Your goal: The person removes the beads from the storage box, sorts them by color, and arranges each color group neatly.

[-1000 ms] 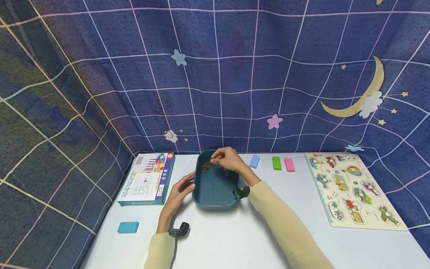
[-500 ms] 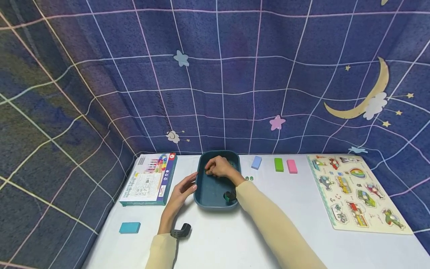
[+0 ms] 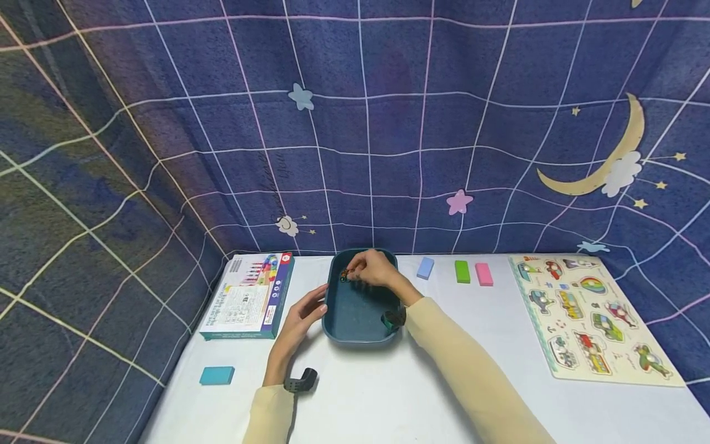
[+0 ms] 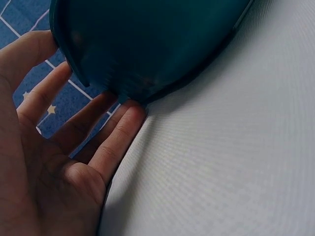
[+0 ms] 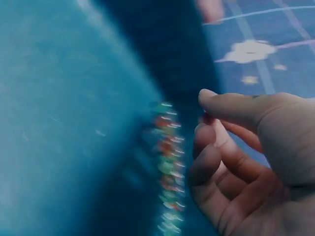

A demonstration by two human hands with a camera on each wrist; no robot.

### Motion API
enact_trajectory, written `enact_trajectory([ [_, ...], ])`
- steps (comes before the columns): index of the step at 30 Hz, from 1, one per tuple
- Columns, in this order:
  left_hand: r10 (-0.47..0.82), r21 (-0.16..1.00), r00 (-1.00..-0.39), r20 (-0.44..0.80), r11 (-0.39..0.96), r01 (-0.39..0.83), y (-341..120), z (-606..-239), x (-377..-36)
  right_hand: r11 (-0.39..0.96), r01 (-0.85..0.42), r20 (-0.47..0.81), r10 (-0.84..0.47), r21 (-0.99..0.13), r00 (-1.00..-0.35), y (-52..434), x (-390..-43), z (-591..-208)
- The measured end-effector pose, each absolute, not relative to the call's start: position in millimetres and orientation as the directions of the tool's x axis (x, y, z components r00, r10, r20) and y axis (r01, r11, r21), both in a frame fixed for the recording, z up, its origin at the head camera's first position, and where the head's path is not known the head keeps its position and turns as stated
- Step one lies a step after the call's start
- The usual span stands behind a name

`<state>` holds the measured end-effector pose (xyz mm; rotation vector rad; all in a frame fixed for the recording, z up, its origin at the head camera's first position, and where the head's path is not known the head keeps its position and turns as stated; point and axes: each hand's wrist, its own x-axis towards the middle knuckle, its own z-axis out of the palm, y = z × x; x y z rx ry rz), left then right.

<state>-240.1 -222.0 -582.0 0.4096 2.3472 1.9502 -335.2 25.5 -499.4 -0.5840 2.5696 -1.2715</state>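
Observation:
A dark teal tray point(image 3: 355, 340) stands on the white table, with small red and green beads point(image 3: 344, 275) near its far left wall. My left hand point(image 3: 296, 324) rests against the outside of the tray's left wall, fingertips touching it, fingers fairly straight. Over the inside of the tray is my right hand point(image 3: 374, 269), thumb and fingers curled together in a pinch. In the right wrist view a small dark red spot, probably a bead point(image 5: 208, 118), shows between thumb and fingertip. The beads point(image 5: 170, 167) beside that hand are blurred there.
A boxed set point(image 3: 246, 296) lies left of the tray, and a teal block point(image 3: 217, 375) sits nearer. Blue point(image 3: 425, 268), green point(image 3: 462, 272) and pink point(image 3: 484, 274) blocks lie to the right, before a picture puzzle board point(image 3: 593, 327). A curtain point(image 3: 388, 123) hangs behind.
My right hand dipped to the tray's left side, then rose slightly up and right. Two small green pieces on the table, seen half a second ago, are now hidden. The left hand stays at the tray.

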Motion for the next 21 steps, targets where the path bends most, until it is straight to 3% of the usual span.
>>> enact_trajectory([
  [9, 0.235, 0.974, -0.964, 0.121, 0.16, 0.161, -221, -583, -240, 0.481, -0.278, 0.081, -0.39, -0.831, -0.917, 98, -308, -482],
  [21, 0.236, 0.969, -0.963, 0.131, 0.177, 0.175, -222, -580, -240, 0.565, -0.308, 0.09, -0.379, -0.765, -0.921, 163, -260, -527],
])
